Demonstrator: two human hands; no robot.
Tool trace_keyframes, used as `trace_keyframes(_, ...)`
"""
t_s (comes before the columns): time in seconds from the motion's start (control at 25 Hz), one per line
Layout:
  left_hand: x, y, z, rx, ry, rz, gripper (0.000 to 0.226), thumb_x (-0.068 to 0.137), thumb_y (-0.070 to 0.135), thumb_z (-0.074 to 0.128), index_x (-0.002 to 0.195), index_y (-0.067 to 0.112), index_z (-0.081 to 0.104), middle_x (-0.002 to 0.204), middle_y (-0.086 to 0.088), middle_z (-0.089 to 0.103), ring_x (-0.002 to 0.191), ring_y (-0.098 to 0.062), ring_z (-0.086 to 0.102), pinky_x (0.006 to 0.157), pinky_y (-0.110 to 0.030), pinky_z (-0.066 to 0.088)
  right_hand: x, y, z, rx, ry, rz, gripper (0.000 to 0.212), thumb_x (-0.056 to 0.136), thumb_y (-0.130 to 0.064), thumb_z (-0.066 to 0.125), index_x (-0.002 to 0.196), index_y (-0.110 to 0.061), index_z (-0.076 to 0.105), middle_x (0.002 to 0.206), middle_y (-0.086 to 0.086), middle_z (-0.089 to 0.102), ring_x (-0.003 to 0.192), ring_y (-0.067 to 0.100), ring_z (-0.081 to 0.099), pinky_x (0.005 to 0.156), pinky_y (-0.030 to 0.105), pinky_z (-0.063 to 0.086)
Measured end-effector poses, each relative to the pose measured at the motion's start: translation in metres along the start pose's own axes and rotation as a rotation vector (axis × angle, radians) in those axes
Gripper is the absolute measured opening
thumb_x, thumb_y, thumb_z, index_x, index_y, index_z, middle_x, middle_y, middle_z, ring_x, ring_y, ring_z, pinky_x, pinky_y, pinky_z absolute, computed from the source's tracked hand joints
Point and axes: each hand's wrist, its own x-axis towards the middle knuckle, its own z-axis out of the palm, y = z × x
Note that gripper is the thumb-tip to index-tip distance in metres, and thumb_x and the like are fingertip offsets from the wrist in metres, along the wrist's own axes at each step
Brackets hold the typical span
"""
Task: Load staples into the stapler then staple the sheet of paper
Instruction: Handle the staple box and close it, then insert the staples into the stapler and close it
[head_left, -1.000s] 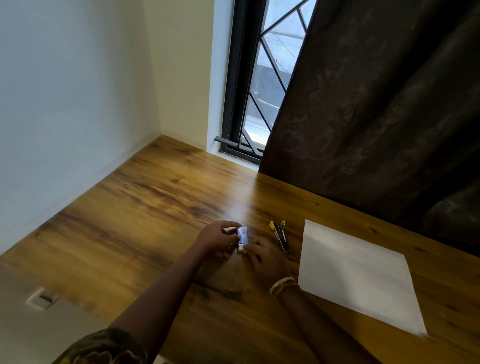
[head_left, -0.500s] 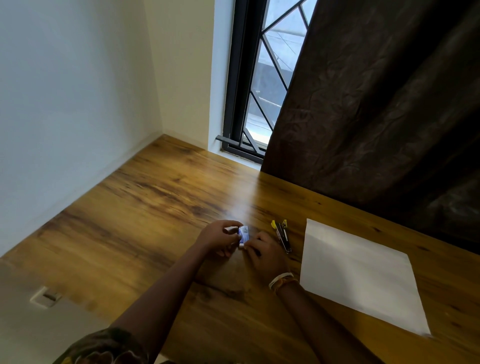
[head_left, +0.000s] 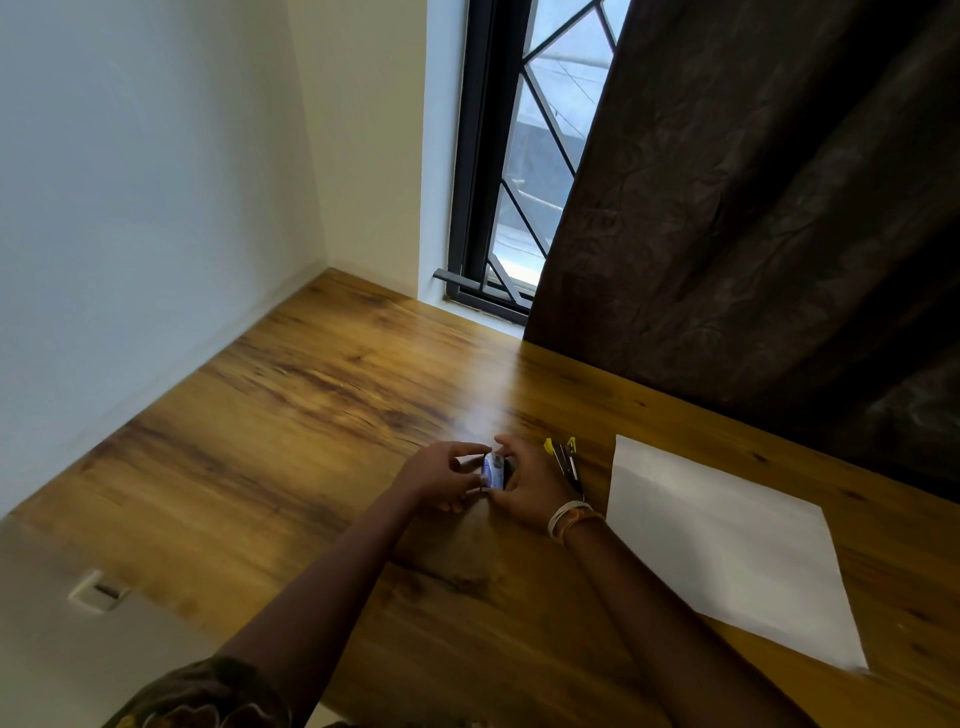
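Now, hands: both meet above the wooden table, closed around 1 small staple box.
Left hand: fingers curled, thumb and fingertips pinching the box's left side.
Right hand: wraps the box's right side and underside; bracelets sit on its wrist.
Staple box: blue and white, held just above the tabletop between the 2 hands; whether it is open cannot be told.
Stapler: dark with yellow ends, lying flat on the table just right of the right hand, untouched.
Sheet of paper: white, flat on the table, right of the stapler and near it.
Backdrop: dark brown curtain beside a barred window.
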Motion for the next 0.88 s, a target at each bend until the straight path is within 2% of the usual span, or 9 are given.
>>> trace_keyframes(0.08,-0.001,0.005,0.001,0.091,-0.01,0.04,0.056,0.083,0.031,0.07,0.136,0.037,0.052,0.073,0.006,0.07,0.047,-0.005,0.065,0.045,-0.018,0.053,-0.004,0.002,0.0,0.017,0.022,0.022,0.069,0.074,-0.011,0.075,0.135,-0.014,0.043,0.133,0.01,0.052,0.103,0.019,0.056,0.09,0.027,0.049)
trace_keyframes(0.16,-0.001,0.01,0.001,0.175,-0.016,0.065,0.059,0.081,0.034,0.072,0.136,0.04,0.05,0.077,0.004,0.07,0.048,-0.007,0.064,0.046,-0.02,0.053,-0.007,0.005,-0.001,0.024,0.014,0.03,0.068,0.076,-0.012,0.074,0.135,-0.014,0.043,0.134,0.01,0.052,0.093,0.016,0.053,0.09,0.035,0.053)
trace_keyframes(0.24,0.001,0.014,0.004,0.257,-0.018,0.076,0.063,0.077,0.039,0.074,0.135,0.042,0.051,0.089,0.001,0.071,0.051,-0.006,0.062,0.048,-0.02,0.051,-0.013,0.01,-0.003,0.019,0.021,0.025,0.065,0.076,-0.015,0.074,0.134,-0.016,0.045,0.135,0.009,0.051,0.097,0.023,0.058,0.089,0.041,0.055)
trace_keyframes(0.32,0.003,0.015,0.007,0.278,0.004,0.078,0.062,0.074,0.041,0.075,0.132,0.041,0.053,0.086,0.004,0.066,0.058,-0.007,0.065,0.051,-0.019,0.049,-0.02,0.016,-0.007,-0.059,0.155,0.059,0.058,0.076,-0.025,0.073,0.128,-0.021,0.049,0.129,0.006,0.05,0.104,0.024,0.058,0.082,0.037,0.056)
trace_keyframes(0.4,0.006,0.015,0.01,0.293,0.051,0.099,0.059,0.074,0.04,0.074,0.13,0.037,0.057,0.091,0.004,0.066,0.075,-0.012,0.068,0.061,-0.023,0.051,-0.025,0.025,-0.014,-0.167,0.351,0.211,0.059,0.073,-0.038,0.071,0.125,-0.024,0.046,0.124,0.005,0.049,0.102,0.023,0.057,0.074,0.033,0.054)
trace_keyframes(0.44,0.009,0.017,0.012,0.305,0.082,0.118,0.057,0.074,0.039,0.073,0.13,0.033,0.058,0.096,0.002,0.067,0.081,-0.014,0.066,0.066,-0.024,0.052,-0.026,0.029,-0.019,-0.191,0.397,0.315,0.065,0.071,-0.042,0.072,0.126,-0.021,0.044,0.123,0.007,0.048,0.104,0.025,0.056,0.075,0.035,0.054)
trace_keyframes(0.52,0.017,0.026,0.013,0.297,0.132,0.151,0.053,0.076,0.034,0.071,0.127,0.029,0.06,0.097,0.0,0.068,0.079,-0.013,0.06,0.064,-0.023,0.047,-0.023,0.036,-0.027,-0.193,0.361,0.485,0.072,0.07,-0.045,0.075,0.127,-0.014,0.043,0.123,0.011,0.049,0.11,0.03,0.054,0.084,0.04,0.053)
trace_keyframes(0.68,0.043,0.046,0.015,0.337,0.106,0.143,0.054,0.079,0.03,0.069,0.131,0.03,0.055,0.106,-0.005,0.07,0.09,-0.02,0.064,0.076,-0.033,0.053,-0.01,0.043,-0.032,-0.117,0.319,0.494,0.034,0.083,-0.031,0.066,0.108,-0.009,0.058,0.105,0.011,0.065,0.098,0.028,0.063,0.08,0.036,0.053)
trace_keyframes(0.88,0.071,0.063,0.011,0.395,0.018,0.169,0.067,0.079,0.032,0.069,0.141,0.029,0.044,0.122,-0.009,0.066,0.109,-0.027,0.063,0.089,-0.04,0.054,0.003,0.051,-0.045,-0.072,0.471,0.546,0.03,0.084,-0.031,0.065,0.101,-0.007,0.062,0.097,0.013,0.066,0.089,0.028,0.064,0.071,0.033,0.05)
